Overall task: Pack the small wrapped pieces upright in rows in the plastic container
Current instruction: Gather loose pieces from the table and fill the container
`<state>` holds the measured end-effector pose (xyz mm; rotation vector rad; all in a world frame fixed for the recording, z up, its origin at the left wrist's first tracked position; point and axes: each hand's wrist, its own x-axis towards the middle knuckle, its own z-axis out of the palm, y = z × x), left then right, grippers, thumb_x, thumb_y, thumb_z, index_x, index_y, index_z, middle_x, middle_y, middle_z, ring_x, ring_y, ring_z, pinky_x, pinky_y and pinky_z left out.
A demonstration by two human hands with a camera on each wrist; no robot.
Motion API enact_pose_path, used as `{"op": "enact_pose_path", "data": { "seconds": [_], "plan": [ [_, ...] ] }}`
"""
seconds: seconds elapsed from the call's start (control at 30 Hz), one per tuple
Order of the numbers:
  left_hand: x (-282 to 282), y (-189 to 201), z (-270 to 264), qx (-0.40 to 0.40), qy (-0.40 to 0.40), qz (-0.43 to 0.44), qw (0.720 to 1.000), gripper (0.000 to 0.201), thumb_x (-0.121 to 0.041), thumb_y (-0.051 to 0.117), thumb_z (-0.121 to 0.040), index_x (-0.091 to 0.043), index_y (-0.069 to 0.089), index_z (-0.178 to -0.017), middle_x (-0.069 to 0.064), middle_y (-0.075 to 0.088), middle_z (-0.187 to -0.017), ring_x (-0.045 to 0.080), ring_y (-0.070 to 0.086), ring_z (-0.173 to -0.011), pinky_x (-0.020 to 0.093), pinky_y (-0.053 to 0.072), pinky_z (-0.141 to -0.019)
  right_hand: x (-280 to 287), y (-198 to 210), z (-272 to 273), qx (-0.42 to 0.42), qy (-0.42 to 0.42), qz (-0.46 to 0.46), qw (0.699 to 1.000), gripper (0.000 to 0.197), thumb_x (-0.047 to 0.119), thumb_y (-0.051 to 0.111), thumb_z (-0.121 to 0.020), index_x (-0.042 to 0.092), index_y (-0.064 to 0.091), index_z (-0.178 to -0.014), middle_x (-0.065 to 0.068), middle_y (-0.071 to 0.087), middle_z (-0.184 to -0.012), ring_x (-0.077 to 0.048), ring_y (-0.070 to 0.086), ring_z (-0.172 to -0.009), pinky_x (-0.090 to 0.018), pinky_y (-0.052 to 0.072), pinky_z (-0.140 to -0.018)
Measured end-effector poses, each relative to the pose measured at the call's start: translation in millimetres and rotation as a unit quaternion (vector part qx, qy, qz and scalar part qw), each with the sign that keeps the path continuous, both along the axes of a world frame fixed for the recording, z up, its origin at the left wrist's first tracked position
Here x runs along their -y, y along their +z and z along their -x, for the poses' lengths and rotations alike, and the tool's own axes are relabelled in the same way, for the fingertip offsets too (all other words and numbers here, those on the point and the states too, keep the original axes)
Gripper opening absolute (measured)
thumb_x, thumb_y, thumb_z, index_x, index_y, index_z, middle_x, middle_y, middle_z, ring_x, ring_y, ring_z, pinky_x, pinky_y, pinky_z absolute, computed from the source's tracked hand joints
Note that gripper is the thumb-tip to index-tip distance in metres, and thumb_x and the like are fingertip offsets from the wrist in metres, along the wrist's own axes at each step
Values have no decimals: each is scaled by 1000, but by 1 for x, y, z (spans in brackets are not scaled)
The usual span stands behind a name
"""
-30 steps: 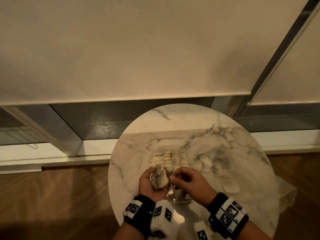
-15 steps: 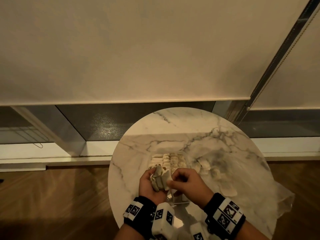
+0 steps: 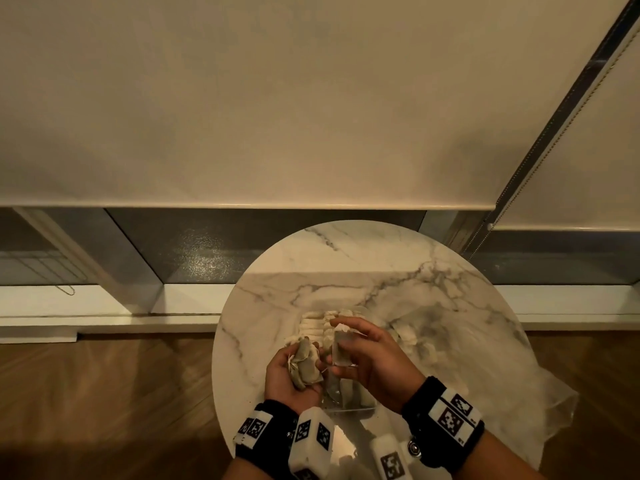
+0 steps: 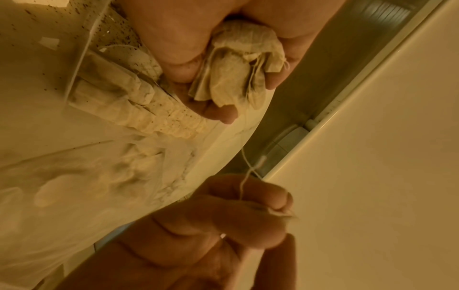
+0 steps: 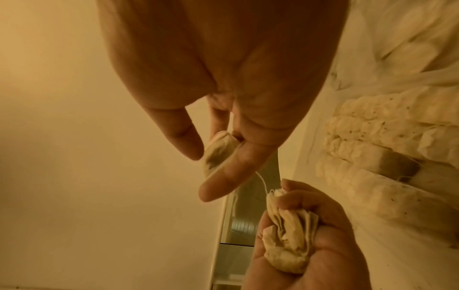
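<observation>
**String snag between the hands**

Bags stand in rows in the container on the counter; loose ones lie to its right. The right hand pinches one bag between thumb and fingers, above the container. The left hand is curled round a bunch of them. A string runs between the two. Pulling on could, I judge, drag bags out of the bunch or tear paper and spill more specks. Against half a second ago, the right hand has lifted its bag clear of the bunch.
</observation>
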<state>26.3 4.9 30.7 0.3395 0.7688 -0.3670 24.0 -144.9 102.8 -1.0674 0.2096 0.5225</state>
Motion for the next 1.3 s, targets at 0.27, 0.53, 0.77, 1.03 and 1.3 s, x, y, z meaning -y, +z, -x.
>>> {"op": "enact_pose_path", "data": {
  "seconds": [0.27, 0.53, 0.77, 1.03, 1.3],
  "plan": [
    [-16, 3, -7, -11, 16, 27, 999, 20, -18, 54, -81, -6, 64, -95, 13, 64, -86, 25, 59, -77, 28, 50, -52, -12, -17, -4, 66, -54, 197, 977, 13, 15, 61, -97, 12, 73, -94, -8, 71, -91, -19, 67, -84, -37, 58, -71],
    [-37, 2, -12, 0, 2, 43, 999, 20, -17, 54, -76, -5, 63, -89, 14, 66, -75, 25, 57, -80, 26, 49, -48, -8, -21, -14, 144, -79, 344, 925, 3, 11, 76, -84, 14, 77, -83, -4, 75, -77, -10, 68, -68, -20, 49, -53],
    [-40, 0, -15, -8, -4, 33, 999, 23, -16, 56, -75, -5, 64, -93, 15, 67, -77, 26, 58, -82, 26, 51, -47, 0, -23, -21, 116, -86, 389, 910, 6, 13, 76, -84, 14, 73, -79, -8, 73, -73, -22, 70, -68, -33, 59, -60],
    [-35, -9, -18, -12, -24, 25, 999, 25, -19, 56, -75, -7, 64, -96, 12, 63, -86, 25, 58, -82, 27, 51, -48, 0, -20, -13, 106, -67, 359, 925, 9, 11, 76, -83, 15, 74, -75, -7, 72, -78, -14, 66, -71, -28, 57, -59],
    [-30, -7, -12, -14, -22, 18, 1000, 27, -17, 57, -73, -7, 63, -96, 13, 64, -84, 26, 57, -81, 27, 51, -47, 9, -21, -13, 90, -109, 328, 934, 8, -1, 70, -86, -1, 66, -79, -8, 61, -58, -21, 57, -55, -34, 54, -57]
  ]
}}
